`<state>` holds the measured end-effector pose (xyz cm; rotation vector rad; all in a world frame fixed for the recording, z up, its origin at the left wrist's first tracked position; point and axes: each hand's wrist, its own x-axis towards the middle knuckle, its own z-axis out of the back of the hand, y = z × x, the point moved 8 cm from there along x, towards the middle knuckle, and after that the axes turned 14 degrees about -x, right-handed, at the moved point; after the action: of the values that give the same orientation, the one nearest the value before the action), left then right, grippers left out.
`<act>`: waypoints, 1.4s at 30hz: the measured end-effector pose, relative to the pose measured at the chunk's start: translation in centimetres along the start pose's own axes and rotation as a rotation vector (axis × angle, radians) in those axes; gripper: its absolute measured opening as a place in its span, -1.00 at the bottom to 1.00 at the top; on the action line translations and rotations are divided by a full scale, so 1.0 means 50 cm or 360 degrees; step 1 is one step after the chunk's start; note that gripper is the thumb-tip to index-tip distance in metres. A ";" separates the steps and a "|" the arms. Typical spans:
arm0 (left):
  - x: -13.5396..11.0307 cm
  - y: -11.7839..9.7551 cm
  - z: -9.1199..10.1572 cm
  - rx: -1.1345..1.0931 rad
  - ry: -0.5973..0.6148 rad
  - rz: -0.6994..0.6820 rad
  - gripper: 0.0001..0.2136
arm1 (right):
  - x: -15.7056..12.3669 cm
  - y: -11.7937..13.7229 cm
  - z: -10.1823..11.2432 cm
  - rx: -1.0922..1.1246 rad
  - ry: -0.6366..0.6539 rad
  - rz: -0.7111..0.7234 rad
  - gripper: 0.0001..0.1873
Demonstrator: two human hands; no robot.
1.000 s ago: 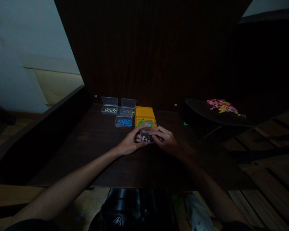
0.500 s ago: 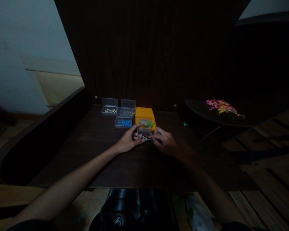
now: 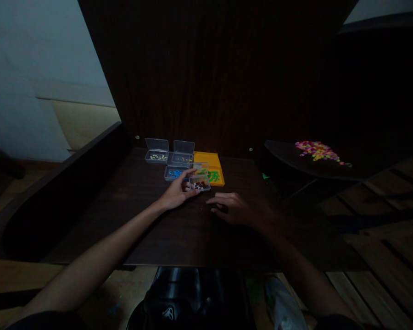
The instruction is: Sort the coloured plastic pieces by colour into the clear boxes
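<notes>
My left hand (image 3: 179, 190) grips a small clear plastic box (image 3: 205, 187) by its left side, its hinged lid raised. Small white and dark red pieces (image 3: 199, 185) lie inside. My right hand (image 3: 229, 206) rests just right of the box, on or close above the dark table, fingers partly spread and no object visible in them. Behind the held box is an open yellow case (image 3: 206, 158) with small green pieces (image 3: 213, 176). Beside it, a clear box with blue pieces (image 3: 175, 173) is partly covered by my left hand.
Two more open clear boxes stand behind, one with cream pieces (image 3: 158, 157), one with a few yellow pieces (image 3: 185, 159). A pile of pink and yellow beads (image 3: 316, 151) lies on a dark surface (image 3: 285, 158) at right. A raised side panel (image 3: 62, 183) bounds the left.
My left hand has shifted the clear box left and slightly back, uncovering more green pieces. My right hand has come away from the box, lower, with fingers loosened.
</notes>
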<state>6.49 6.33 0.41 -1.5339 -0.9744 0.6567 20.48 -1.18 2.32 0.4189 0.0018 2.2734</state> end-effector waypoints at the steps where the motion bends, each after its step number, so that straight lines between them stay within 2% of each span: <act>1: 0.001 -0.002 0.003 0.0008 -0.0011 -0.0005 -0.31 | 0.000 0.000 -0.006 -0.0026 0.0052 0.0009 -0.74; 6: -0.001 -0.001 0.004 0.0005 -0.0009 -0.0008 -0.33 | -0.001 -0.006 -0.024 -0.0033 0.0167 0.0028 -0.75; 11: -0.005 0.002 -0.003 0.0012 -0.0009 0.0040 -0.33 | 0.002 -0.007 -0.029 0.0035 0.0166 0.0041 -0.86; 19: -0.006 0.001 -0.007 0.0017 0.0011 0.0035 -0.33 | 0.005 -0.002 -0.033 0.0068 0.0159 0.0053 -0.88; 23: -0.007 0.006 -0.008 0.0045 0.0025 0.0034 -0.32 | 0.008 -0.008 -0.014 0.0109 0.0048 0.0016 -0.86; 28: -0.010 0.014 -0.020 0.0059 0.0066 0.0032 -0.31 | 0.013 -0.026 0.034 0.0159 -0.0289 -0.0190 -0.84; 32: -0.014 0.020 -0.040 0.0015 0.0118 0.0009 -0.32 | 0.011 -0.036 0.049 0.0107 -0.0471 -0.0292 -0.83; 38: -0.026 0.018 -0.074 0.0008 0.0217 0.0018 -0.35 | 0.010 -0.050 0.034 -0.0035 -0.0463 -0.0363 -0.80; 42: -0.028 0.016 -0.078 0.0018 0.0224 -0.0002 -0.37 | 0.011 -0.053 0.021 -0.0082 -0.0402 -0.0369 -0.78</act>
<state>9.25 3.11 0.25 -1.5479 -0.8641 0.5447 22.37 0.85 3.12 0.6417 -0.1301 1.9762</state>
